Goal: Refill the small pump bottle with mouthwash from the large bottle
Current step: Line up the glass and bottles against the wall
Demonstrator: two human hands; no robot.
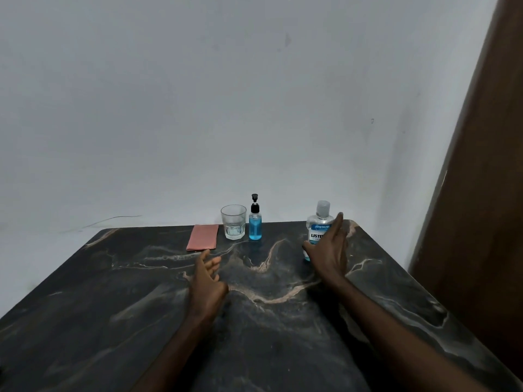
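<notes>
I stand at a dark marble-patterned table that is pushed against a pale grey wall, with a brown wooden panel on my right. Along the far edge sit four things. Furthest left is a folded pink cloth, lying flat. Just beside it stands a clear glass tumbler, upright. Right next to the glass is the small pump bottle — upright, black pump head on, and holding blue liquid up to about its shoulder. Well apart from these, towards the far right corner, stands the large bottle of mouthwash, upright with its clear cap on; its label and lower body are partly hidden behind my hand.

My right hand is open, fingers stretched out and together, palm facing left, placed in front of and beside the large bottle. Whether it touches the bottle I cannot tell — the fingers are not wrapped around it.

My left hand is open too, fingers loosely spread and slightly curled, palm turned towards the right. It hangs over the middle of the table, just short of the cloth, and grips nothing.
</notes>
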